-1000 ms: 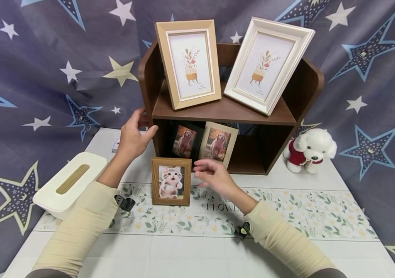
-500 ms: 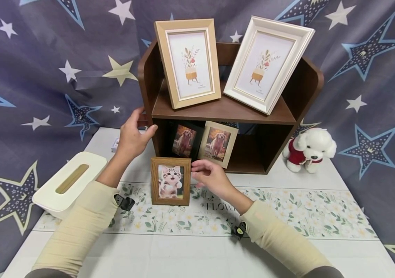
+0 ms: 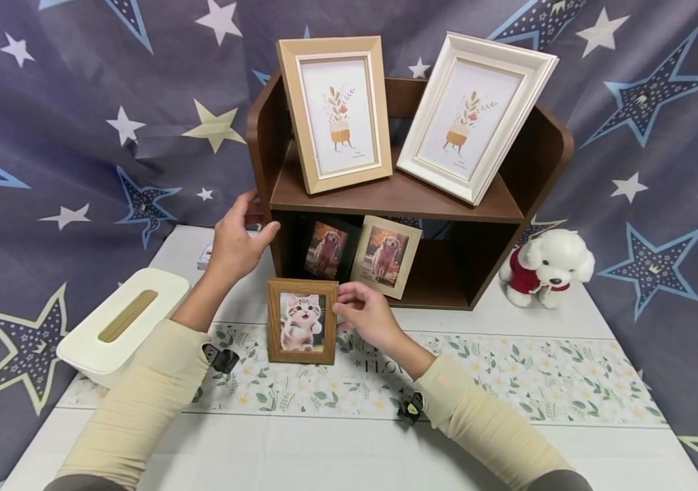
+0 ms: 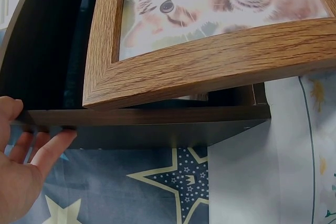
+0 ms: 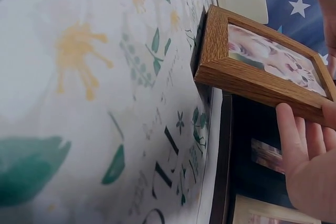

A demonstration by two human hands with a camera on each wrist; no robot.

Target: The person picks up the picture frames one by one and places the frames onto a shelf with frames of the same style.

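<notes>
A brown wooden photo frame (image 3: 272,320) with a kitten picture stands upright in front of the dark brown shelf (image 3: 330,201), on the floral runner. The right hand (image 3: 373,317) is at the frame's right edge, its thumb at the front and fingertips at the side; in the right wrist view some fingers (image 5: 294,145) go partly behind the frame. The left hand (image 3: 235,239) holds the shelf's left side panel, thumb at the front edge and fingers on the outer face, as the left wrist view shows. Hidden is the photo frame's back.
Inside the lower compartment lean a black frame (image 3: 349,252) and a beige frame (image 3: 407,262) with dog pictures. Above stand a tan frame (image 3: 296,116) and a tilted white frame (image 3: 517,116). A white tissue box (image 3: 165,279) is left; a plush dog (image 3: 551,266) sits right.
The right hand has moved left from beside the wooden photo frame to its right edge. The left hand stays on the shelf's side panel, and the photo frame has not visibly moved.
</notes>
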